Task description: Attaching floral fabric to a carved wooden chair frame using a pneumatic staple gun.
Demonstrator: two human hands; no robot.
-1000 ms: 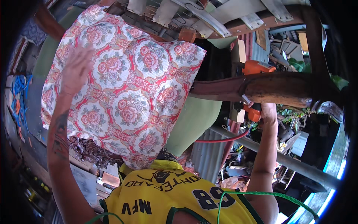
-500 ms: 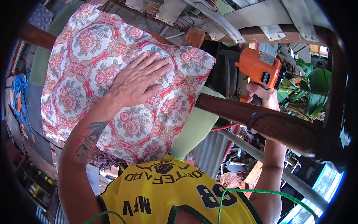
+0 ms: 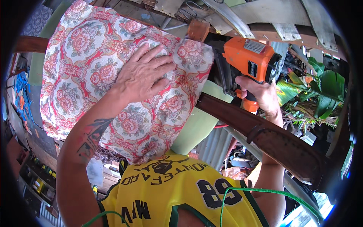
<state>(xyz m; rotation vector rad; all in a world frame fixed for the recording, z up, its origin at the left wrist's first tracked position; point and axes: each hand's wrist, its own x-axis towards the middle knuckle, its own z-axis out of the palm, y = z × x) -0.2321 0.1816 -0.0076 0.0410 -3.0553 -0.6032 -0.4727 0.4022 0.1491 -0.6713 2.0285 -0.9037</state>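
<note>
Down from the person's head it looks, this wide fisheye, upright and close in: the green-trimmed yellow jersey (image 3: 177, 189) looms at the lower edge, the bare left hand (image 3: 141, 77) sits near mid-frame, the bare right hand (image 3: 261, 92) farther right, straight edges bending rimward.

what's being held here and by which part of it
The right hand holds an orange gun-shaped tool by its handle, beneath the body. The left hand grips nothing; it lies spread on the floral fabric.
</note>
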